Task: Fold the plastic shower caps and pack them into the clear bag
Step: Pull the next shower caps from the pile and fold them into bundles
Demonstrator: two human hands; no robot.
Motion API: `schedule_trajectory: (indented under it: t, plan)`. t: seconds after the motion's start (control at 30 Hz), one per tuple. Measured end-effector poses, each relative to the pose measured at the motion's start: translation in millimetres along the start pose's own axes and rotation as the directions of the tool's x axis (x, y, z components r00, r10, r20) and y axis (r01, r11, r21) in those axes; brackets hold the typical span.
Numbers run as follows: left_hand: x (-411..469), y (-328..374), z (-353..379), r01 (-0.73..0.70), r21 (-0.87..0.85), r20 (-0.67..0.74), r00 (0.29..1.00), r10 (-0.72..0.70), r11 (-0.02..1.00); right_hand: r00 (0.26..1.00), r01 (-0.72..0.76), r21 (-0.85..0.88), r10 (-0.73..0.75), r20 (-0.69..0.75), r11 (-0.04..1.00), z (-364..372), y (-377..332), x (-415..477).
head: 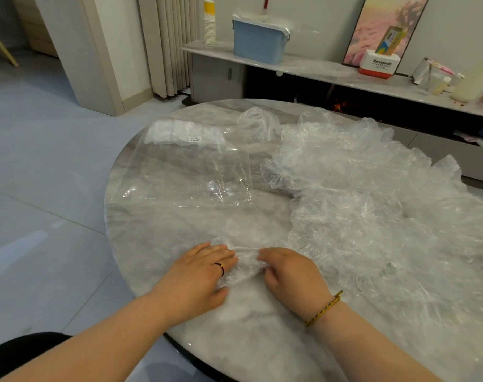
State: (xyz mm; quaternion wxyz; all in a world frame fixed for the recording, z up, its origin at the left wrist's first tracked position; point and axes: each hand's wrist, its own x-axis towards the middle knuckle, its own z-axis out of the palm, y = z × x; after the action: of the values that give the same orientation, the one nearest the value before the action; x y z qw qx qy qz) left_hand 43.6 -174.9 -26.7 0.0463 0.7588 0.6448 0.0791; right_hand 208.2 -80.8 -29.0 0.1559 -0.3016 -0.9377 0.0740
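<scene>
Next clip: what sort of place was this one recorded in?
Most likely a home living room. There is a round grey marble-look table, a long low pale-topped media console along the wall with a framed pink picture standing on it, and pleated beige curtains nearby.

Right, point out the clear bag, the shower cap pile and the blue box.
clear bag (pixel 185 169), head view, flat middle.
shower cap pile (pixel 372 205), head view, crumpled centre.
blue box (pixel 258 44), head view, front wall.
</scene>
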Motion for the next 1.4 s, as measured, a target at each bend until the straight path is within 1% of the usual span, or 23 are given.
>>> schedule_trajectory:
  t: [0.1,0.17,0.27,0.3,0.37,0.43,0.5,0.53,0.6,0.7,0.83,0.97,1.0,1.03,1.07,1.1,1.13,1.17,1.2,1.27,1.33,1.37,1.4]
  plan:
    - [-0.5,-1.0,1.8,0.010,0.001,-0.087,0.996,-0.009,1.000,0.999,-0.034,0.073,0.037,-0.033,0.997,-3.6,3.8,-0.7]
    - [-1.0,-1.7,1.9,0.039,-0.019,-0.105,0.994,-0.040,0.999,0.999,-0.049,0.130,0.045,0.031,0.990,-10.4,2.7,-1.1]
    - [1.5,1.0,-3.1,0.124,-0.053,-0.144,0.981,-0.130,0.991,0.977,-0.066,0.164,0.031,0.210,0.984,-12.0,9.0,-4.7]
    - [1.6,1.4,-7.0,0.190,-0.107,-0.123,0.972,-0.203,0.976,0.964,-0.073,0.165,0.027,0.264,0.984,-13.9,6.7,-5.3]
    - [1.8,-3.4,-8.7,0.330,-0.281,-0.083,0.927,-0.365,0.901,0.981,-0.002,0.120,-0.021,0.191,0.993,-15.5,1.4,-4.3]
    - [-0.1,-8.5,-9.2,0.384,-0.527,-0.025,0.885,-0.465,0.758,0.991,0.063,0.052,-0.069,0.119,0.997,-11.9,-0.6,-4.3]
    - [-1.9,-13.5,-12.8,0.383,-0.658,-0.003,0.859,-0.512,0.648,0.988,0.012,-0.005,-0.011,0.154,1.000,-18.2,-3.3,0.0]
    - [-2.2,-15.9,-16.5,0.390,-0.697,0.024,0.851,-0.524,0.602,0.979,-0.030,-0.002,0.030,0.204,1.000,-18.3,-0.2,-0.8]
    - [-2.2,-19.0,-23.7,0.403,-0.740,0.066,0.840,-0.539,0.538,0.962,-0.114,0.099,0.085,0.261,0.989,-18.6,4.6,-1.1]
    - [-2.0,-23.5,-28.6,0.408,-0.775,0.062,0.808,-0.585,0.482,0.947,-0.268,0.346,0.179,0.267,0.899,-21.8,4.5,0.2]
    - [1.4,-23.3,-28.6,0.413,-0.808,0.062,0.769,-0.637,0.420,0.912,-0.401,0.448,0.302,0.277,0.799,-23.3,0.9,2.6]
    - [6.0,-21.7,-26.4,0.468,-0.754,0.023,0.721,-0.693,0.461,0.855,-0.517,0.581,0.415,0.311,0.629,-15.6,-3.3,5.7]
    - [6.3,-20.2,-25.6,0.486,-0.711,-0.026,0.705,-0.709,0.509,0.846,-0.531,0.588,0.423,0.325,0.609,-13.5,-4.2,5.8]
    - [6.5,-18.6,-24.4,0.489,-0.632,-0.128,0.699,-0.703,0.601,0.842,-0.538,0.580,0.422,0.336,0.612,-10.9,-4.5,5.5]
    - [7.1,-17.5,-22.6,0.459,-0.512,-0.270,0.716,-0.644,0.726,0.844,-0.536,0.571,0.417,0.338,0.621,-8.7,-5.0,5.2]
    - [8.9,-14.6,-20.2,0.402,-0.381,-0.390,0.747,-0.539,0.833,0.848,-0.530,0.567,0.414,0.332,0.631,-7.2,-4.8,4.9]
    - [10.4,-11.4,-15.5,0.321,-0.244,-0.467,0.789,-0.401,0.915,0.849,-0.528,0.559,0.416,0.327,0.639,-6.5,-4.6,4.9]
    - [11.4,-6.6,-10.2,0.236,-0.137,-0.487,0.830,-0.273,0.962,0.853,-0.522,0.545,0.416,0.317,0.656,-6.2,-3.9,4.8]
    - [12.7,-0.8,-3.0,0.154,-0.068,-0.471,0.866,-0.168,0.986,0.861,-0.508,0.529,0.413,0.296,0.680,-7.0,-4.3,5.1]
    - [12.3,9.2,8.8,0.097,0.016,-0.326,0.941,-0.086,0.995,0.879,-0.476,0.504,0.405,0.252,0.720,-7.5,-3.8,5.1]
    - [14.0,10.6,15.2,0.124,0.079,-0.112,0.987,-0.115,0.989,0.880,-0.475,0.472,0.412,0.236,0.743,-8.2,-1.2,6.5]
    - [15.9,10.7,15.0,0.145,0.072,-0.046,0.989,-0.142,0.987,0.874,-0.485,0.463,0.423,0.238,0.742,-9.7,0.5,7.6]
    - [17.7,11.0,11.8,0.164,0.053,-0.033,0.986,-0.163,0.985,0.863,-0.504,0.466,0.436,0.254,0.727,-11.6,1.1,9.1]
